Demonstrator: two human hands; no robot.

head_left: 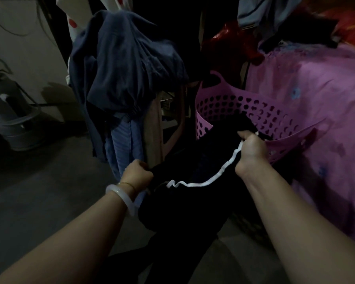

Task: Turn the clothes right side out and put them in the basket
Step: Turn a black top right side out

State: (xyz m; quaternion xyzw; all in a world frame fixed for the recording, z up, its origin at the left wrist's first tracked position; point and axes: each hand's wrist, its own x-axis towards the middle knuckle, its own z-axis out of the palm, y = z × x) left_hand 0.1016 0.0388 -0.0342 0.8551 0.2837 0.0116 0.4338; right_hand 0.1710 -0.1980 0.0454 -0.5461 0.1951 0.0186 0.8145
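A black garment [193, 206] with a white trim band [205, 182] is stretched between both hands, its lower part hanging toward the floor. My left hand [137, 172] grips its left edge in a fist. My right hand [251, 149] grips the right end near the white band, just in front of a pink perforated basket [219, 104]. Part of the black cloth lies over the basket's near rim. Dim light hides the garment's seams.
Dark blue clothes [127, 66] hang heaped over a stand left of the basket. A pink patterned bedspread [320, 111] fills the right side. A grey appliance [10, 111] stands on the bare floor at far left. Red and blue cloth is piled behind.
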